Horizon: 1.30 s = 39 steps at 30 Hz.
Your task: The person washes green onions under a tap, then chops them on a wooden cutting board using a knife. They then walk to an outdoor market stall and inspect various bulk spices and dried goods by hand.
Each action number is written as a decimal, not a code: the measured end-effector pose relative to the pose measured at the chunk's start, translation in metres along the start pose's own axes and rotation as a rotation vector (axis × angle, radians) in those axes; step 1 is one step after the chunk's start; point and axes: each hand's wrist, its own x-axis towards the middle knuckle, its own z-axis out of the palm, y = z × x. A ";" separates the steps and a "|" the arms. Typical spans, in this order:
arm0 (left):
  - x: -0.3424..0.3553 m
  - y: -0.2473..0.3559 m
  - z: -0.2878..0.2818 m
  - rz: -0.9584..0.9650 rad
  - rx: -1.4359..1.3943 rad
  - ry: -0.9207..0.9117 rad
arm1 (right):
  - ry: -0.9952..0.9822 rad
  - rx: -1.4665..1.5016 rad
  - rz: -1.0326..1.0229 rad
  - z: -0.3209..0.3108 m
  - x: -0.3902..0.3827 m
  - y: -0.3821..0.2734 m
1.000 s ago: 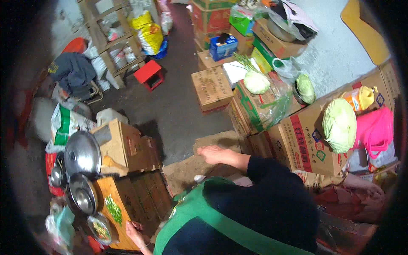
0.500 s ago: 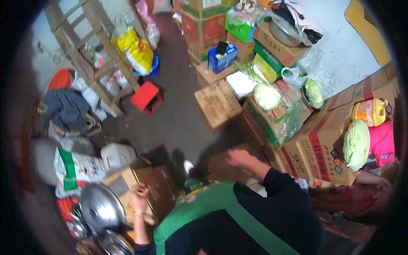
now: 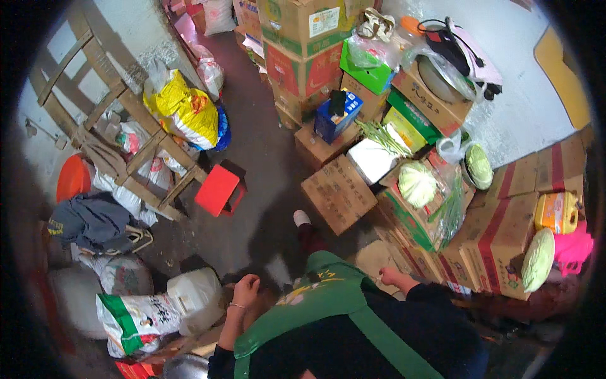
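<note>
My left hand [image 3: 245, 290], with a thin bracelet at its wrist, hangs beside the green apron [image 3: 319, 303] I wear. Its fingers are loosely curled together and nothing shows in them. The white plastic jug [image 3: 197, 297] is nearest to it, a short way to the left. On the other side, my right hand [image 3: 394, 278] is curled closed over a flat piece of cardboard [image 3: 372, 258] lower down, apart from it, and I see nothing in that hand either. My foot in a light shoe [image 3: 302, 218] steps forward on the dark floor.
A red stool [image 3: 218, 191] stands ahead on the left, by a wooden ladder [image 3: 136, 132] and a yellow sack [image 3: 183, 107]. Stacked cartons [image 3: 499, 243] line the right, with a cabbage [image 3: 417, 184] on top. A lone carton [image 3: 339, 194] juts into the walkway. A metal basin [image 3: 186, 367] is low left.
My body has moved forward, so the jug and basin now sit lower in view. My left hand has swung forward; the right has dropped back. A foot has stepped ahead.
</note>
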 end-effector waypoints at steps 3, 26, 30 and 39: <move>0.054 -0.032 -0.002 -0.192 0.214 -0.124 | -0.090 -0.020 -0.008 0.003 0.051 0.019; 0.319 -0.101 -0.137 -0.787 -0.254 0.016 | 0.097 -0.066 -0.613 -0.435 0.392 -0.490; 0.411 -0.126 -0.198 -0.806 -0.259 -0.004 | 0.050 -0.159 -0.645 -0.497 0.442 -0.623; 0.734 -0.125 -0.375 -0.725 -1.339 -0.239 | 0.042 -0.188 -0.471 -0.615 0.539 -0.731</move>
